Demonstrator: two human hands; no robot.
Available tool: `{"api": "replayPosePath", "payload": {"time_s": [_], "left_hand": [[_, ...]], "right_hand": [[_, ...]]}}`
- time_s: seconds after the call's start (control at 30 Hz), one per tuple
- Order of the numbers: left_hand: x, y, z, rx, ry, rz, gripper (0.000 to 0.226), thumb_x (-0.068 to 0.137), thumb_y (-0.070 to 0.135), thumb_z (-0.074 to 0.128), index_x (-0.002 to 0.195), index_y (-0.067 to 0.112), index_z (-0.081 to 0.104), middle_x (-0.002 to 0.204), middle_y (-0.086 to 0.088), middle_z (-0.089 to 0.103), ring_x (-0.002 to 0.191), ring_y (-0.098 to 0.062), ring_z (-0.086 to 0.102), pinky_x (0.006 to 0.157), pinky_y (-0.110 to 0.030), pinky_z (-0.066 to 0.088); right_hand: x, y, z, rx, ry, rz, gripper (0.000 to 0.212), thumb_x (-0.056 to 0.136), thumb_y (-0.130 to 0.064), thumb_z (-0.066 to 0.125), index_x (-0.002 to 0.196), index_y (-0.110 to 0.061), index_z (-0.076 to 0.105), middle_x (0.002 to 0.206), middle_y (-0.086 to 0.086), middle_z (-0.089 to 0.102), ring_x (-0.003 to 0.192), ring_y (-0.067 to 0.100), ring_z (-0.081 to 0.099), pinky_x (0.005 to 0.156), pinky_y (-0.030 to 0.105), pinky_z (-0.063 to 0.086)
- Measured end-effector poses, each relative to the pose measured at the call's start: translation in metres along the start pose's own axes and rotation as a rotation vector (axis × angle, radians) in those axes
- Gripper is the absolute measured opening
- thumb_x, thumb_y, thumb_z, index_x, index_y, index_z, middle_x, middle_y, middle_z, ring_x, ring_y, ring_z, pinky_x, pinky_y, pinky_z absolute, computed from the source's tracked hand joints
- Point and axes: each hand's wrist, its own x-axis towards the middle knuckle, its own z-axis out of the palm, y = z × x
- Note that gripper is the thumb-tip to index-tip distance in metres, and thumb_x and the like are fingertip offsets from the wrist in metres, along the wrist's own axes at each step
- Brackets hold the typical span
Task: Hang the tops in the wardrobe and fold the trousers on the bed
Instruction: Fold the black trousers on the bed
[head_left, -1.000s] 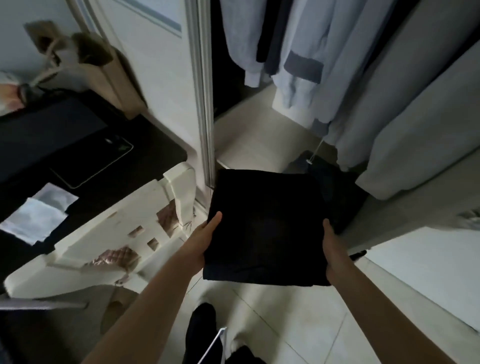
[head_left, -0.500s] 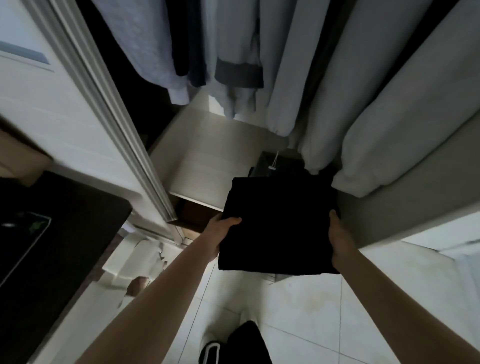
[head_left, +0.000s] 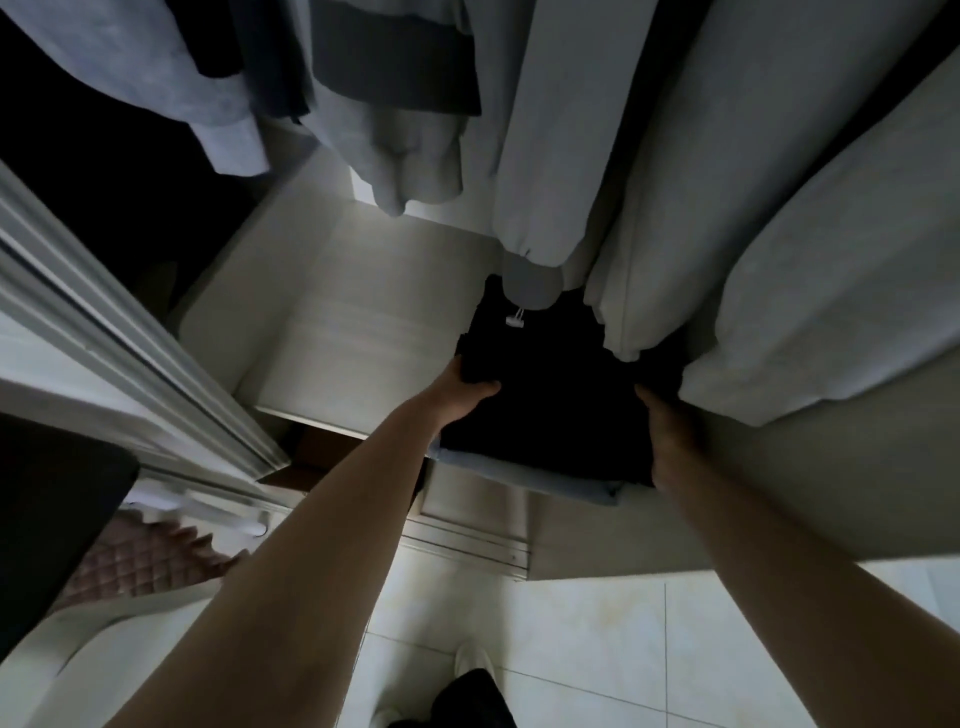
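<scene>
Folded black trousers (head_left: 550, 410) lie flat inside the wardrobe, on top of a folded blue-grey garment (head_left: 524, 475) on the pale shelf (head_left: 363, 332). My left hand (head_left: 460, 389) grips their left edge, thumb on top. My right hand (head_left: 670, 441) holds their right edge, its fingers hidden underneath. Several grey and pale blue tops (head_left: 561, 171) hang above, their hems brushing the far end of the trousers.
The sliding wardrobe door frame (head_left: 135, 364) runs diagonally at the left. A dark table corner (head_left: 57, 499) and a white foam piece (head_left: 78, 660) sit at the lower left. Pale floor tiles (head_left: 623, 639) and my feet are below.
I have stepped closer and pushed the folded trousers forward and down onto the stack on the wardrobe shelf. Both hands kept their hold on the edges.
</scene>
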Motion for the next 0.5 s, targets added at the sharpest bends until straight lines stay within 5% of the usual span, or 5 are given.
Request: {"api": "replayPosePath", "payload": {"time_s": [0.17,0.27,0.37,0.5], "left_hand": [[-0.002,-0.023,0.007,-0.078,0.17,0.0,0.055,0.088,-0.003,0.063,0.139,0.004,0.045,0.13,-0.02,0.057,0.121,-0.034,0.055,0.1,-0.034,0.043],[0.0,-0.02,-0.001,-0.272,0.175,-0.044,0.051,0.084,-0.003,0.065,0.133,0.006,0.052,0.124,-0.021,0.062,0.111,-0.036,0.061,0.099,-0.045,0.049],[-0.005,-0.019,-0.014,-0.419,0.098,-0.05,0.05,0.079,-0.004,0.066,0.126,0.012,0.057,0.117,-0.018,0.065,0.102,-0.033,0.066,0.083,-0.04,0.055],[-0.012,-0.03,-0.021,-0.409,0.05,-0.065,0.051,0.079,-0.008,0.066,0.125,0.012,0.056,0.118,-0.018,0.064,0.108,-0.035,0.064,0.091,-0.044,0.053]], "right_hand": [[0.002,0.016,0.0,-0.325,0.092,-0.066,0.052,0.098,-0.035,0.05,0.14,-0.005,0.043,0.145,0.013,0.045,0.132,0.032,0.043,0.105,0.039,0.037],[0.001,0.005,0.0,-0.319,0.112,-0.167,0.051,0.097,-0.029,0.053,0.141,-0.004,0.043,0.147,0.012,0.043,0.134,0.03,0.04,0.111,0.041,0.033],[-0.008,0.005,-0.004,-0.263,0.173,-0.259,0.05,0.096,-0.025,0.055,0.139,-0.002,0.044,0.146,0.012,0.044,0.134,0.029,0.041,0.111,0.035,0.033],[-0.023,0.021,-0.007,-0.18,0.203,-0.223,0.043,0.095,-0.022,0.058,0.128,0.004,0.053,0.134,0.019,0.055,0.125,0.031,0.05,0.092,0.023,0.037]]}}
